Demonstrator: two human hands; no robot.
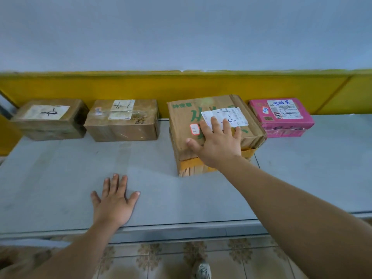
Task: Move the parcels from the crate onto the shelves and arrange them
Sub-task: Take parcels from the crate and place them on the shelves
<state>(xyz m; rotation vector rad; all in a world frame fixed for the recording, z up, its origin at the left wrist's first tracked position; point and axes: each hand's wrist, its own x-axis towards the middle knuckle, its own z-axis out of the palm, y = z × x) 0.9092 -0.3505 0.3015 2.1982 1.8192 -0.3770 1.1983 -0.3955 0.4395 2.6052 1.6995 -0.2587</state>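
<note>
On the grey shelf, against the yellow back board, four parcels stand in a row. The big brown parcel with green print is third from the left, top face and white label upward. Its long axis seems to run from the person toward the board, so its front end juts out past its neighbours, which lie long side along the board: two brown parcels to the left, and the pink parcel just beside it on the right.

The right hand lies flat on the big parcel's top, grip wide open, fingers spread, clasping nothing. The left hand rests palm-down on the bare shelf, grip equally open and empty.

To square it well, I would press lightly and slide it straight back until it meets the board, keeping clear of the pink parcel.
</note>
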